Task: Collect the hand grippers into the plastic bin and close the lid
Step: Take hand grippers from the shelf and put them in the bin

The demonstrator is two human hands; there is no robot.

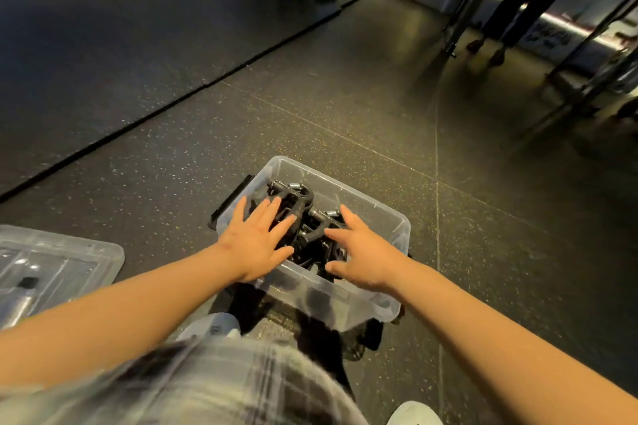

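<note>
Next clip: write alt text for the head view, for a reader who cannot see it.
A person's left hand and right hand lie spread over black hand grippers piled in an open clear plastic bin on a dark speckled floor. The clear lid lies on the floor to the left.

dark speckled floor [345, 107], lit wall strip [538, 15]

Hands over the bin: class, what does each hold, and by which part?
Nothing is gripped. The left hand and right hand rest open-fingered on the hand grippers inside the bin.
</note>
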